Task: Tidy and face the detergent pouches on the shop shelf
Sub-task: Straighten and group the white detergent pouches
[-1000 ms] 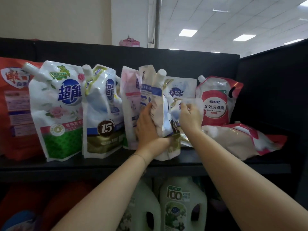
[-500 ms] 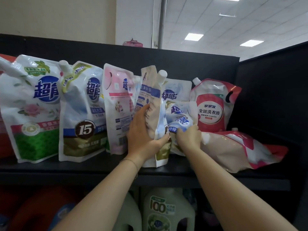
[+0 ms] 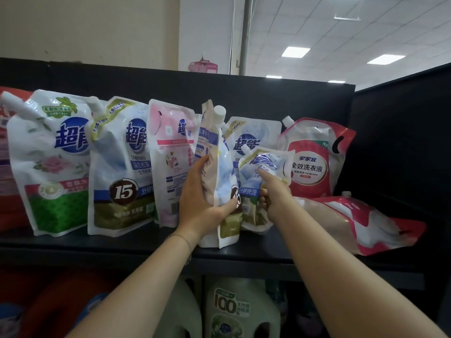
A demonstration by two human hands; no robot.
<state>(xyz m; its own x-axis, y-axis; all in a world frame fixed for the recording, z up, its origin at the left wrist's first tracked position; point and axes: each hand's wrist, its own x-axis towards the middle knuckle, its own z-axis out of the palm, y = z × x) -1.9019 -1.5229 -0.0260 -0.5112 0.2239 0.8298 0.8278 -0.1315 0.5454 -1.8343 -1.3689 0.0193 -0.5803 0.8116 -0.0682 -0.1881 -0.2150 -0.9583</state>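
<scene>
Detergent pouches stand in a row on the black shelf (image 3: 136,242). My left hand (image 3: 202,203) grips a tall pouch (image 3: 217,167) that is turned edge-on, its white cap at the top. To its right my right hand (image 3: 271,193) holds a small blue-and-white pouch (image 3: 263,172) upright, label facing me, index finger on its front. Behind these stands a larger blue-logo pouch (image 3: 253,135). Leftward are a pink pouch (image 3: 170,152), a "15" pouch (image 3: 122,167) and a green rose pouch (image 3: 51,162). At the right a red pouch (image 3: 314,157) stands and another red-and-white pouch (image 3: 361,223) lies flat.
A black back panel (image 3: 244,96) and black side wall (image 3: 402,142) close the shelf behind and to the right. Orange-red bags (image 3: 7,167) stand at the far left. Green jugs (image 3: 239,311) fill the lower shelf.
My right hand has lifted the small blue pouch upright from a slumped pose beside the edge-on pouch. The left hand keeps its grip. The view has shifted right and closer.
</scene>
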